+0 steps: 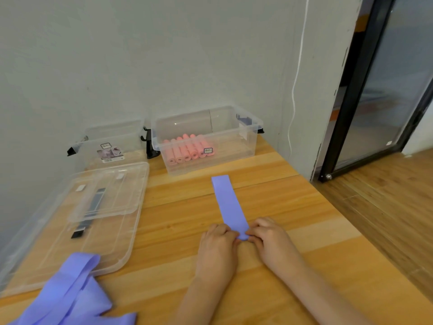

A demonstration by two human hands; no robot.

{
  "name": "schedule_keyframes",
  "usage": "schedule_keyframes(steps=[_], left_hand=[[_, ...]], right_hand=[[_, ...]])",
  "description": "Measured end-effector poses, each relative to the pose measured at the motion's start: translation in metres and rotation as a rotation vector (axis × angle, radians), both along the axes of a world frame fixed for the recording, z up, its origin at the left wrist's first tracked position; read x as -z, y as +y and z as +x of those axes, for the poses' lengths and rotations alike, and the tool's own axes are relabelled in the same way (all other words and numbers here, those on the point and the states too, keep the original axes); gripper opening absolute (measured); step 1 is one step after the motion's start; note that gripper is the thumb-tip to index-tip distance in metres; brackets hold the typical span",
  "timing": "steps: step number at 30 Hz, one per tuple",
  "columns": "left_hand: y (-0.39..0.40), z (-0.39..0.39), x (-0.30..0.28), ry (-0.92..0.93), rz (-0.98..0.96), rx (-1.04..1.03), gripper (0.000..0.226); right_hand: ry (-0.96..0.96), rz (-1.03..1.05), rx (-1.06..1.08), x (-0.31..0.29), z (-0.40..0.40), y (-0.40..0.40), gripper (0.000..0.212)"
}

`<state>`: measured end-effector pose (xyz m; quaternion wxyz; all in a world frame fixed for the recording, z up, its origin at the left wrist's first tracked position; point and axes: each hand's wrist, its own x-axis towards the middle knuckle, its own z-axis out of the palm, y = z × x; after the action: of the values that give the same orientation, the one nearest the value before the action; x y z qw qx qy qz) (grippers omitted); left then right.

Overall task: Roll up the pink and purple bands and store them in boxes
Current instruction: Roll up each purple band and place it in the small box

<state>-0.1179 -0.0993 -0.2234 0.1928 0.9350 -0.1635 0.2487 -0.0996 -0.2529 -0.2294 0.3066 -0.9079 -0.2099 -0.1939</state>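
Note:
A purple band (228,202) lies flat on the wooden table (293,207), stretching away from me. Its near end is curled into a small roll. My left hand (219,242) and my right hand (269,238) pinch that rolled end from either side with curled fingers. A heap of loose purple bands (70,294) lies at the near left. Several rolled pink bands (187,150) fill the left part of a clear box (236,146) at the back. A second clear box (110,146) stands to its left against the wall, with only a label seen in it.
Two clear lids (77,226) lie stacked on the left of the table, partly under the purple heap. The table's right edge drops to a wooden floor (386,207). A black-framed glass door (375,90) and a white cord (297,78) are at the right.

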Motion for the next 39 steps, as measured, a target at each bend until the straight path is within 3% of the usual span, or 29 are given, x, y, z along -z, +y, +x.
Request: schedule_keyframes(steps=[9,15,18,31,39], left_hand=[[-0.001,-0.003,-0.008,0.015,0.007,-0.046,0.029],[-0.001,0.000,-0.002,0.011,-0.076,-0.045,0.016],[-0.002,0.000,-0.003,0.007,-0.096,-0.035,0.025],[-0.002,0.007,-0.005,0.073,-0.166,-0.082,0.015],[-0.002,0.004,-0.004,-0.016,0.003,-0.043,0.026]], right_hand=[[0.012,0.067,0.113,-0.002,0.003,0.003,0.004],[0.002,0.076,0.065,0.000,0.004,0.002,0.018],[-0.025,0.075,0.096,0.000,0.001,0.002,0.022],[-0.007,0.014,0.111,-0.003,0.007,0.008,0.016],[-0.011,-0.033,0.054,-0.006,0.005,0.009,0.006]])
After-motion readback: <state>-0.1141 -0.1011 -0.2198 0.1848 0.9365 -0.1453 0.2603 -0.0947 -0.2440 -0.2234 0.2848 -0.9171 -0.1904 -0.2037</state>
